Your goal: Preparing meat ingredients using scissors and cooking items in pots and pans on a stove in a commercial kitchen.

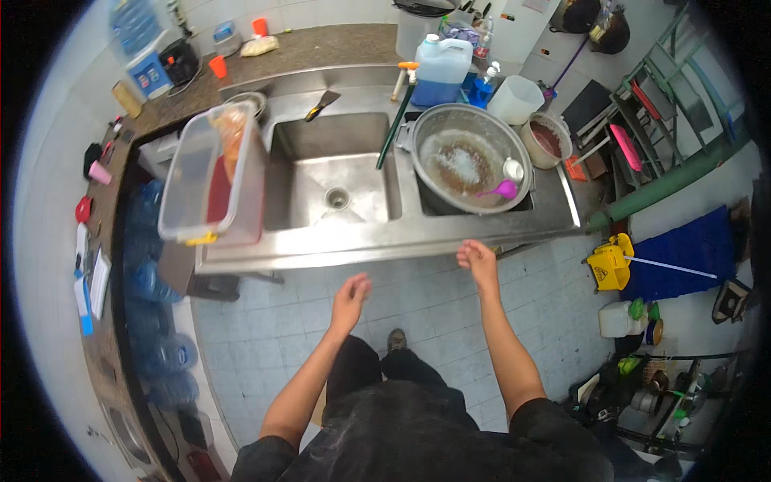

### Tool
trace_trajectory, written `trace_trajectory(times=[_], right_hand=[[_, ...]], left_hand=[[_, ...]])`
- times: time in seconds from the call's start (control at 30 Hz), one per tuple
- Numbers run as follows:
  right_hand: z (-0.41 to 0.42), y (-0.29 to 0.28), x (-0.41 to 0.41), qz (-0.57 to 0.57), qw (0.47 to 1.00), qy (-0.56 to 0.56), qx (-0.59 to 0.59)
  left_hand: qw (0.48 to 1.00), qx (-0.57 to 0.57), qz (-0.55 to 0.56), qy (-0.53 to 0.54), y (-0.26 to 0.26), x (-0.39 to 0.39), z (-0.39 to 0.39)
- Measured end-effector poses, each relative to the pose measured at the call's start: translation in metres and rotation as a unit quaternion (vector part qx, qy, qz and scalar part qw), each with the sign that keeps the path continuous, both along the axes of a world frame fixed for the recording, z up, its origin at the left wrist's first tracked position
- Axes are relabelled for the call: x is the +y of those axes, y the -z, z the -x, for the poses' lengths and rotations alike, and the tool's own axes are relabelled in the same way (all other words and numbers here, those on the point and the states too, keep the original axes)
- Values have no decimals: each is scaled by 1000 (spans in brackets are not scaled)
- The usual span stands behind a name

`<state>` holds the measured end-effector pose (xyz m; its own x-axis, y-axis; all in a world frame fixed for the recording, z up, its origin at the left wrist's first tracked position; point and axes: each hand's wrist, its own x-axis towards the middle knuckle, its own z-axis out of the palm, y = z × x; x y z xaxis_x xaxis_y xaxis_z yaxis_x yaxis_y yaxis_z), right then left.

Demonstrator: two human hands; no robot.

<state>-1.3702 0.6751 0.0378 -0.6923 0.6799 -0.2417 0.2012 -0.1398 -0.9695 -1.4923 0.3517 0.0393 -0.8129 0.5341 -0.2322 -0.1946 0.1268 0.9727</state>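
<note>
My left hand point(352, 301) hangs in the air before the steel sink counter, fingers loosely curled with nothing visible in them. My right hand point(480, 262), likewise bare, is just short of the counter's front edge, nearest to a large grey tub point(430, 165). That tub sits over the right-hand sink basin with cloudy water in it. A magenta scoop point(507, 190) and a small white cup point(512, 170) are inside, towards its right. Between tub and plastic bin lies the bare left sink basin point(367, 187), with a green hose point(396, 123) hanging over its edge.
A translucent bin point(187, 199) with bagged contents stands at the counter's left. Behind the tub are a jug of blue liquid point(444, 72) and a pump bottle point(482, 90). A scraper point(322, 105) lies behind the basin. A yellow mop bucket point(608, 265) stands right.
</note>
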Motion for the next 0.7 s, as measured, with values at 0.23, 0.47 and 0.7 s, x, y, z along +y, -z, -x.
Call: trace_trajectory(times=[0.23,0.47,0.7], right_hand=[[166,56,158,109,980,167,10],[284,124,178,110,919,361,-115],[268,127,230,141,911,371,-116]], left_hand=[[953,222,-28,203,-4,336,173],[943,-80,136,293,163,488,224],[788,-611,3,75,117,512,192]])
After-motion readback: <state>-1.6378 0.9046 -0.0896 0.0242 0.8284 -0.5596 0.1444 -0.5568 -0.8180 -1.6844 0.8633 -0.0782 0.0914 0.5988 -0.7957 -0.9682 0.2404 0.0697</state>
